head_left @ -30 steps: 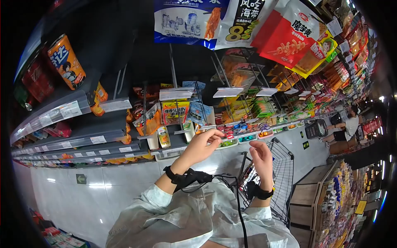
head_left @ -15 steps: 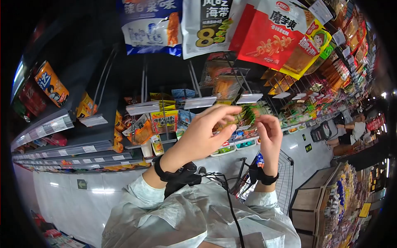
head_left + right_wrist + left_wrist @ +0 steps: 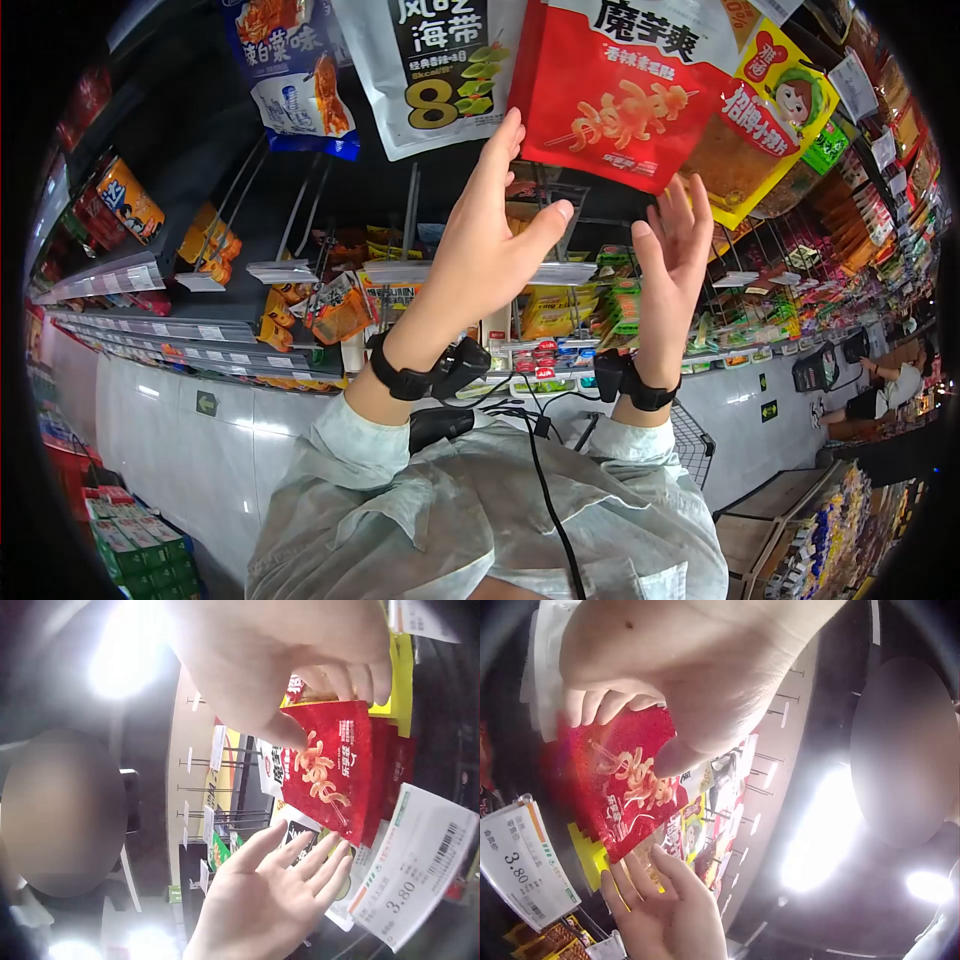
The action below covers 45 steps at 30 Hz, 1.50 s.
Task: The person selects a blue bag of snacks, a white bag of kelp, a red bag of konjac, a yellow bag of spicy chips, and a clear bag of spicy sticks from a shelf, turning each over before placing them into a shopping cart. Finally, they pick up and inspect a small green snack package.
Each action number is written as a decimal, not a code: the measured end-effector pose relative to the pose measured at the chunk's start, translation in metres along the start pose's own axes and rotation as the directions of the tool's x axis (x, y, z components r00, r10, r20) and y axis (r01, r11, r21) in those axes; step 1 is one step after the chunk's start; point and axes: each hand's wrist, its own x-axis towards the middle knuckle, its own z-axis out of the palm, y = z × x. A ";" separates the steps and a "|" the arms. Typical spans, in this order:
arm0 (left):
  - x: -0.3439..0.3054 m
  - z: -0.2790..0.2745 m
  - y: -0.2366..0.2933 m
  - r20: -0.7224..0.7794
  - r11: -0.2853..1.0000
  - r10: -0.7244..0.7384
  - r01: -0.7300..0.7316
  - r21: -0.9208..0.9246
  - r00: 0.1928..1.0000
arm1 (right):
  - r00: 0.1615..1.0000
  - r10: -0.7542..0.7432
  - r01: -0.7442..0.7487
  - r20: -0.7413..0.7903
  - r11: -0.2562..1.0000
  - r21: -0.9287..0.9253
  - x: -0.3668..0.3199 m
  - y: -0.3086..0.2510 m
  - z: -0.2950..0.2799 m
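Note:
A red and white snack bag (image 3: 620, 105) hangs from the rack at the top of the head view, printed with curly strips on a skewer. My left hand (image 3: 490, 235) reaches up at its left edge, fingers extended and thumb apart. Below the bag's lower right corner is my right hand (image 3: 675, 260), its fingers loosely bent upward. In the right wrist view the red bag (image 3: 330, 769) lies between both hands, neither curled round it. A grey-white bag (image 3: 435, 75) hangs to the left, and a yellow-edged bag (image 3: 760, 130) overlaps on the right.
A blue bag (image 3: 300, 80) hangs further left. Price-tag rails (image 3: 480, 272) project from lower hooks in front of more snack packs. Behind my right forearm is a wire shopping cart (image 3: 695, 445). A seated person (image 3: 885, 385) appears far right, and stacked green boxes (image 3: 140, 540) stand lower left.
Both hands have risen from waist height to the red bag, spreading to either side of its lower part. The hanging bags now appear larger and nearer.

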 end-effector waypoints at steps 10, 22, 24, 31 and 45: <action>0.016 0.008 -0.018 -0.120 0.963 -0.098 0.064 -0.261 0.988 | 0.975 0.117 -0.144 0.189 0.981 0.134 0.008 0.001 -0.006; -0.010 -0.032 0.037 0.014 0.777 -0.176 0.148 -0.611 0.984 | 0.999 -0.011 0.002 0.049 0.981 0.194 -0.040 -0.067 0.024; -0.019 -0.045 0.053 0.044 0.775 -0.143 0.139 -0.617 0.989 | 0.999 -0.045 0.039 0.030 0.982 0.186 -0.052 -0.081 0.031; -0.026 -0.066 0.081 0.170 0.733 -0.034 0.140 -0.666 0.985 | 0.994 -0.093 0.101 -0.056 0.982 0.162 -0.072 -0.113 0.038; -0.164 -0.093 -0.010 0.681 0.654 -0.205 0.616 -0.439 0.703 | 0.825 0.494 -0.496 -0.275 0.866 0.066 -0.243 -0.088 0.034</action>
